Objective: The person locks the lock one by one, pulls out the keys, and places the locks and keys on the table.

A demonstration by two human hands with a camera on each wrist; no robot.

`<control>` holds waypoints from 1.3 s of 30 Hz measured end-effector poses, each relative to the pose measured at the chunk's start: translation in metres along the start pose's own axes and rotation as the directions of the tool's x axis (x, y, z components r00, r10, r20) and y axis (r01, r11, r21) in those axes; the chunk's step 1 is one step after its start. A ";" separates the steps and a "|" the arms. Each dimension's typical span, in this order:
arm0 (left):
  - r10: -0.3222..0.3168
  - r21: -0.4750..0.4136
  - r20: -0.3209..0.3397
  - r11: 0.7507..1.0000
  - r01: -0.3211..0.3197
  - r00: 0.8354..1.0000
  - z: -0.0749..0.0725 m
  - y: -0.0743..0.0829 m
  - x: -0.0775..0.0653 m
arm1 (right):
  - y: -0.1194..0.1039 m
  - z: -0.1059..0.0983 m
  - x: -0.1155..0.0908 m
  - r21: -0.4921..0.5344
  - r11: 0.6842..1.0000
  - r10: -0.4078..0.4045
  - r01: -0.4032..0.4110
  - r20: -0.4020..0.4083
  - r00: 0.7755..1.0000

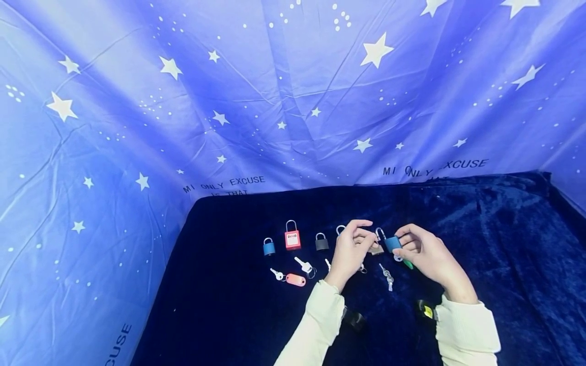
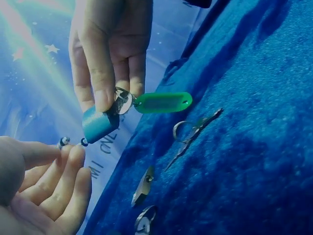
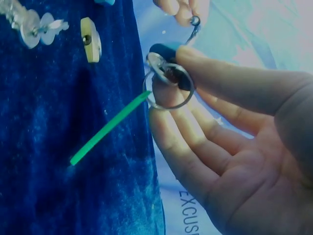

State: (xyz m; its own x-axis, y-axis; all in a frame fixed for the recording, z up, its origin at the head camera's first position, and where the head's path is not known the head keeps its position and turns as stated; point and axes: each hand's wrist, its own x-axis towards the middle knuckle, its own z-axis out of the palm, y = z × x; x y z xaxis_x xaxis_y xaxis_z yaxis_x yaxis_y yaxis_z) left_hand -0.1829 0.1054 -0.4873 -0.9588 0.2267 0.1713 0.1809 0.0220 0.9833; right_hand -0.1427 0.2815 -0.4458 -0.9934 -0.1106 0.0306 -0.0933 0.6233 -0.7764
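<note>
My right hand [image 1: 428,254] holds a blue padlock [image 1: 392,244] by its body, between thumb and fingers. A key on a ring [image 2: 123,100] sits at the padlock's bottom, with a green tag [image 2: 164,103] hanging from the ring. The shackle [image 1: 379,233] stands open, one end out of the body. At the shackle, my left hand [image 1: 349,250] pinches with thumb and fingertips, as the left wrist view shows; its fingers partly cover the metal. Below the hands, a brass-coloured padlock [image 1: 376,250] lies on the dark cloth, partly hidden.
Left of the hands lie a small blue padlock [image 1: 268,247], a red padlock [image 1: 292,239] and a black padlock [image 1: 322,244]. Nearer are keys [image 1: 303,265], a key with a reddish tag [image 1: 295,279] and a bunch of keys [image 1: 387,277]. A starry curtain [image 1: 293,101] hangs behind.
</note>
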 end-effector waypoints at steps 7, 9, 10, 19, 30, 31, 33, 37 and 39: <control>0.012 -0.085 0.068 0.996 -0.006 0.998 -0.007 0.001 0.002 | -0.003 0.001 -0.001 0.067 0.997 -0.035 0.033 0.031 0.999; 0.024 -0.092 0.081 0.996 -0.017 0.996 -0.008 0.001 0.002 | -0.003 0.001 -0.002 0.068 0.997 -0.037 0.035 0.032 0.999; 0.028 -0.097 0.086 0.995 -0.020 0.996 -0.009 0.001 0.002 | -0.004 0.001 -0.002 0.068 0.997 -0.039 0.036 0.034 0.999; 0.085 0.014 0.113 0.996 -0.087 0.990 -0.013 0.008 0.000 | -0.005 0.005 -0.002 0.144 0.986 -0.094 0.084 0.067 0.993; 0.077 -0.177 0.129 0.983 -0.053 0.989 -0.021 0.035 -0.004 | -0.012 0.008 0.002 0.151 0.981 -0.134 0.123 0.067 0.989; 0.078 -0.187 0.117 0.981 -0.056 0.990 -0.022 0.035 -0.004 | -0.013 0.008 0.003 0.153 0.980 -0.139 0.128 0.063 0.988; 0.073 -0.202 0.094 0.978 -0.053 0.993 -0.022 0.032 -0.002 | -0.015 0.008 0.004 0.160 0.978 -0.145 0.135 0.053 0.988; 0.047 -0.246 0.036 0.968 -0.037 0.998 -0.022 0.023 0.004 | -0.018 0.010 0.004 0.196 0.971 -0.149 0.138 0.038 0.988; 0.040 -0.266 0.000 0.963 -0.039 0.999 -0.022 0.021 0.006 | -0.020 0.011 0.005 0.217 0.967 -0.142 0.130 0.040 0.989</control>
State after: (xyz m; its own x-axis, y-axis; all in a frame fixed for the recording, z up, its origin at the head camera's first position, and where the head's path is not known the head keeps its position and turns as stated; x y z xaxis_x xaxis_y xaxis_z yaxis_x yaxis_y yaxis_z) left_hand -0.1897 0.0854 -0.4644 -0.9509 0.2271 0.2104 0.1528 -0.2470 0.9569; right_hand -0.1448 0.2600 -0.4372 -0.9667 -0.2284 0.1151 -0.2046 0.4205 -0.8839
